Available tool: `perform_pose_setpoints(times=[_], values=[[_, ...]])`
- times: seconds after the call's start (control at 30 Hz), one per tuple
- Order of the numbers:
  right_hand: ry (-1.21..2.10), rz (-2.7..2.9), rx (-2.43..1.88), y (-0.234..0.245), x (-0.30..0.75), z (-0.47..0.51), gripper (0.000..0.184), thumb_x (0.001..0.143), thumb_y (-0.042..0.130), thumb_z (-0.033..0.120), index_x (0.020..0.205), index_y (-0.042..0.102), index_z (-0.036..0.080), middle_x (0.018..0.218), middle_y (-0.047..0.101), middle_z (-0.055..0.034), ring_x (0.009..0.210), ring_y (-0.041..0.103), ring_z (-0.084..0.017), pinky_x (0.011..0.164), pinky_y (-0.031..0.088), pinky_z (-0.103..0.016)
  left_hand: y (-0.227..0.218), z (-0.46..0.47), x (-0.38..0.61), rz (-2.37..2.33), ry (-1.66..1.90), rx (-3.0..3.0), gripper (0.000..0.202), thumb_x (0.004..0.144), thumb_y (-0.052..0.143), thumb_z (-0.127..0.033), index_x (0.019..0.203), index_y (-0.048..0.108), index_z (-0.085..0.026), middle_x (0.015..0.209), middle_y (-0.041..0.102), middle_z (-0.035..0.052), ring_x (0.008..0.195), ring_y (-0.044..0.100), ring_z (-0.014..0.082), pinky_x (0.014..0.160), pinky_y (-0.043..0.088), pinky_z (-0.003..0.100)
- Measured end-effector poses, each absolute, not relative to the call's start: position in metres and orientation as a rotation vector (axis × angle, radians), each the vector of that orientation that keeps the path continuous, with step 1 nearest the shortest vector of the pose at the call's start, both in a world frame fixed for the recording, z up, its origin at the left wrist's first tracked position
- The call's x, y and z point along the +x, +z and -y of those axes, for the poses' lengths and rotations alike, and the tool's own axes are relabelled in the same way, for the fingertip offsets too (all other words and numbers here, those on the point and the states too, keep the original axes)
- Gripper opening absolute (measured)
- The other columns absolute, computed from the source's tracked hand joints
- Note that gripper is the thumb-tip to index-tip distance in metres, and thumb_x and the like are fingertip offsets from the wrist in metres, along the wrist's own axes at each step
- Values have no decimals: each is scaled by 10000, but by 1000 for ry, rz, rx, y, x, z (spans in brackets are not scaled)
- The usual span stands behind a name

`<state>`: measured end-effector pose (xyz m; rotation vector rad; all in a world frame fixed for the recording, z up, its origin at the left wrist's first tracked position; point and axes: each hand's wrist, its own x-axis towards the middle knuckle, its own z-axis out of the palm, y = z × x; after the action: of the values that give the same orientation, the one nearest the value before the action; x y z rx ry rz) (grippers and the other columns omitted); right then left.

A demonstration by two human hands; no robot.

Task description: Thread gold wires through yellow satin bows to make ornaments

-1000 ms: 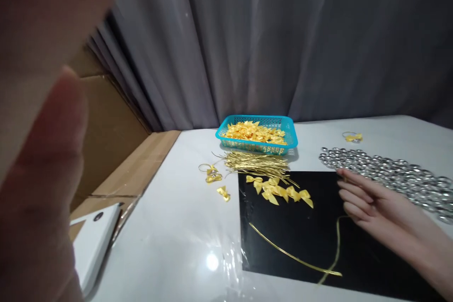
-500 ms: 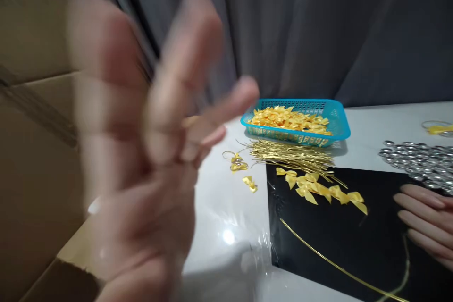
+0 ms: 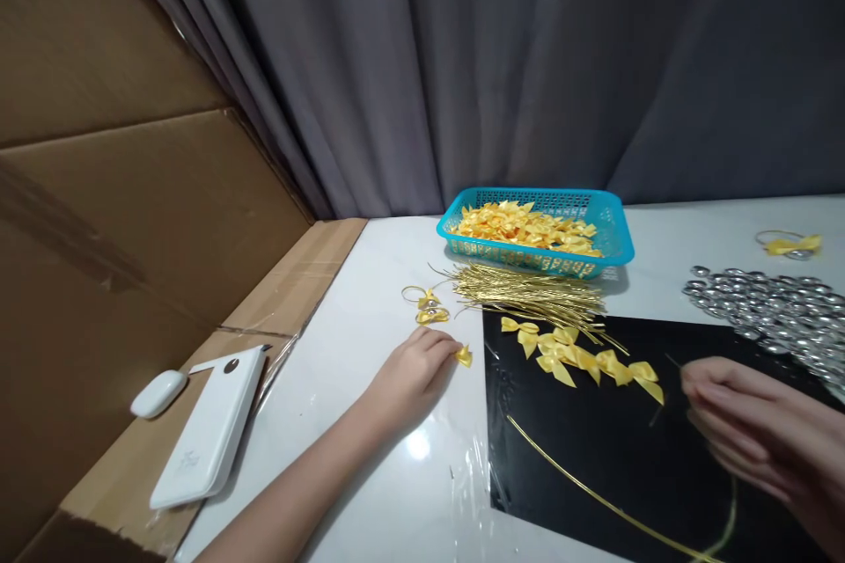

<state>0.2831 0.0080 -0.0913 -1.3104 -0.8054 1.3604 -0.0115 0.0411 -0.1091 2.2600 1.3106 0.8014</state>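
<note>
In the head view, the left hand reaches across the tabletop, its fingertips touching a single yellow bow just left of the black sheet. The step looks like picking that bow up, which calls for a light pinch; whether this grip has closed on it, I cannot tell. The right hand pinches a thin strand above the sheet. Behind, a blue basket holds heaped yellow bows.
</note>
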Motion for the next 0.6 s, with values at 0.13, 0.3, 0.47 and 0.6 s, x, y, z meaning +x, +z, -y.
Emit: perform_pose_setpoints(times=[0.13,0.3,0.47,0.6], values=[[1316,960,-1478,-98,287,-9,433,575,765,570,790,621,222,560,381,0,502,327,-79,388,304,-156,-109,-34,-5,-1391,872,2163,235,921,477,-248,1114,601,-196,1012,670,121,942,592,245,855,432,382],[1094,1263,-1532,-94,283,-5,510,631,655,700,767,612,210,537,457,-10,518,400,-99,454,350,-172,-100,-23,16,-1250,1124,1417,71,906,500,-274,949,501,-217,814,597,15,714,581,140,668,417,256],[1038,1403,-1497,-91,281,-1,470,663,655,665,774,646,209,679,571,-39,607,494,-120,556,438,-174,-90,-18,29,-1122,1027,1025,138,768,624,-246,694,594,-134,650,585,27,604,532,108,604,382,224],[1028,1422,-1499,-90,277,1,457,674,645,657,758,644,208,661,561,-34,597,487,-121,542,425,-172,-91,-18,30,-1050,1042,843,110,685,642,-228,663,611,-124,675,601,36,610,548,113,609,398,234]])
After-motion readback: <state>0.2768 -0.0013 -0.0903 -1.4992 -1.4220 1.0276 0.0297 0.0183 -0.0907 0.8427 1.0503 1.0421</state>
